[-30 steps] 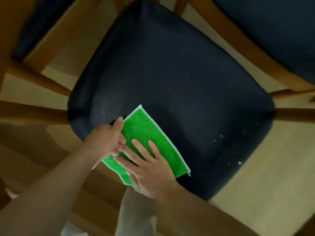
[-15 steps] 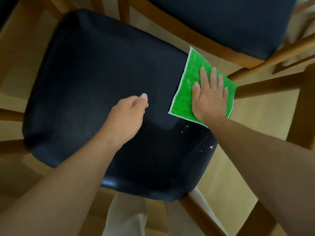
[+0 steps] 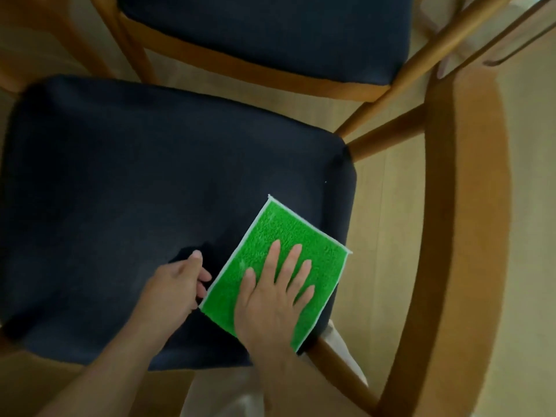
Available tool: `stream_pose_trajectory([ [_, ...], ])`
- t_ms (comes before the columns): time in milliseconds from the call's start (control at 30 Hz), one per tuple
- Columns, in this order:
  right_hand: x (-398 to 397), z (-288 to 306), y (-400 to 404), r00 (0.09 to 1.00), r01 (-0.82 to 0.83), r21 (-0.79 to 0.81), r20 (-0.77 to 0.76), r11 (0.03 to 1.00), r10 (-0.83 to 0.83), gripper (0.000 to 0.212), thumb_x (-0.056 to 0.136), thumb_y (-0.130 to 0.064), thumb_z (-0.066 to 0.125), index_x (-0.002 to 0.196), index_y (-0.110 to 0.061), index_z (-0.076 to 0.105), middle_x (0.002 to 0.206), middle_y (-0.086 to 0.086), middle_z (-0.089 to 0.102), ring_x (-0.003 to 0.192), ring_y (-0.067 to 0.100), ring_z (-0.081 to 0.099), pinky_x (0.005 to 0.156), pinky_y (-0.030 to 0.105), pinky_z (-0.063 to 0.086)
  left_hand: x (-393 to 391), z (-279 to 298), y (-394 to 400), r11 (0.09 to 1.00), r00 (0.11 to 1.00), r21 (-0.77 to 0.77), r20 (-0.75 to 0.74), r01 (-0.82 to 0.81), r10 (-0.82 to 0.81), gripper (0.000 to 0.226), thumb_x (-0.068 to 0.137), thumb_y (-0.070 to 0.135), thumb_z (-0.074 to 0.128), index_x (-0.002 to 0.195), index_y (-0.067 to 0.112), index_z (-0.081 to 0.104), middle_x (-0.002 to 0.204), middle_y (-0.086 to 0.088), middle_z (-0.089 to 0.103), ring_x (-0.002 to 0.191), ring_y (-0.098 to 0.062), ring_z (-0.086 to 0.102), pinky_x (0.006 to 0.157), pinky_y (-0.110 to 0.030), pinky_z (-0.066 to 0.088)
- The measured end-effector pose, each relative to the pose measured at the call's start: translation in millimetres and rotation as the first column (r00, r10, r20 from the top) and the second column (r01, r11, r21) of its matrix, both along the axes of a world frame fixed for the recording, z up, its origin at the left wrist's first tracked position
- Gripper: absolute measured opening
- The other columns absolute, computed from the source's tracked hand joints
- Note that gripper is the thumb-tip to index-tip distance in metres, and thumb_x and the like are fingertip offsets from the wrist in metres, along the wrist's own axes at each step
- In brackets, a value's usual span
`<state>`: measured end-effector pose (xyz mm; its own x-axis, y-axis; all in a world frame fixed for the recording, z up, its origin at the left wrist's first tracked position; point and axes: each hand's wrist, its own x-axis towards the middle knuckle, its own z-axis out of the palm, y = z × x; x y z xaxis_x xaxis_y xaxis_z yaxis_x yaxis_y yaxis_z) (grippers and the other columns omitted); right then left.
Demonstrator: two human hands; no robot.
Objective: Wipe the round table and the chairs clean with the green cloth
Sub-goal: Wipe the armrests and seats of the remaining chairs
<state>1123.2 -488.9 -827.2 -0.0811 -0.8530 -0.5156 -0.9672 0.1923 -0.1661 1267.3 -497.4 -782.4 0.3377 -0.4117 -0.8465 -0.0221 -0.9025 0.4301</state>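
The green cloth (image 3: pixel 279 236) lies flat on the near right part of a chair's dark blue seat (image 3: pixel 144 188). My right hand (image 3: pixel 270 299) presses on it with straight, spread fingers. Just left of the cloth hangs my left hand (image 3: pixel 177 287), its fingers loosely curled over the seat, holding nothing. The round table is not in view.
The chair's curved wooden back (image 3: pixel 463 224) runs along the right. A second chair with a dark blue seat (image 3: pixel 264 34) and wooden frame stands right behind. Pale wooden floor (image 3: pixel 388 212) shows between them. My light trouser legs are below the seat's front edge.
My right hand has slid the cloth from the seat's far right edge back to the near right corner. My left hand now sits closer to the cloth.
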Motion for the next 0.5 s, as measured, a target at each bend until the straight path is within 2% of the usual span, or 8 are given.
stream_pose_trajectory([
  [100,20.1,-6.3,-58.8,0.980,0.194,-0.172,-0.011,0.966,-0.199,0.069,0.094,-0.052,0.014,0.154,-0.023,0.000,0.162,0.012,-0.005,0.146,0.041,-0.001,0.110,0.066,0.007,4.2,-3.1,-9.1,1.000,0.999,-0.003,0.026,0.023,-0.023,0.045,0.098,0.046,0.043,0.080,0.015,0.070,0.063,-0.001,0.066,0.060,-0.020,0.058,0.061,-0.033,0.046],
  [233,7.3,-21.4,-162.1,0.952,0.299,-0.250,0.016,0.921,-0.305,0.068,0.094,-0.051,0.016,0.154,-0.022,0.007,0.162,0.011,0.003,0.146,0.040,0.002,0.109,0.066,0.007,6.0,-7.1,-17.2,0.986,0.984,0.000,0.077,0.164,-0.163,0.042,0.096,0.049,0.046,0.082,0.016,0.068,0.072,0.000,0.068,0.073,-0.022,0.063,0.078,-0.044,0.053],
  [300,-8.8,-24.1,-188.7,0.956,0.290,-0.281,0.040,0.915,-0.290,0.065,0.094,-0.051,0.016,0.154,-0.025,0.011,0.162,0.007,0.009,0.146,0.035,0.008,0.111,0.063,0.012,4.4,-6.7,-15.9,0.975,0.969,0.020,0.111,0.220,-0.221,0.041,0.095,0.050,0.047,0.082,0.016,0.066,0.075,0.001,0.069,0.076,-0.021,0.064,0.079,-0.045,0.054],
  [400,-26.1,-18.2,-158.5,0.950,0.313,-0.288,0.111,0.905,-0.293,0.058,0.098,-0.049,0.019,0.153,-0.032,0.012,0.162,0.001,0.013,0.147,0.027,0.013,0.114,0.052,0.014,4.8,-4.0,-11.6,0.975,0.971,0.026,0.084,0.221,-0.222,0.033,0.095,0.049,0.047,0.086,0.021,0.063,0.082,0.002,0.068,0.081,-0.019,0.063,0.082,-0.045,0.053],
  [500,-33.2,-3.1,-55.2,0.821,0.570,-0.168,0.074,0.804,-0.566,0.060,0.099,-0.046,0.027,0.154,-0.025,0.013,0.159,0.008,0.022,0.143,0.030,0.025,0.113,0.047,0.020,3.8,0.5,-12.3,0.976,0.976,0.038,0.028,0.214,-0.215,0.031,0.096,0.048,0.046,0.090,0.020,0.060,0.088,-0.001,0.067,0.085,-0.021,0.062,0.084,-0.046,0.052],
])
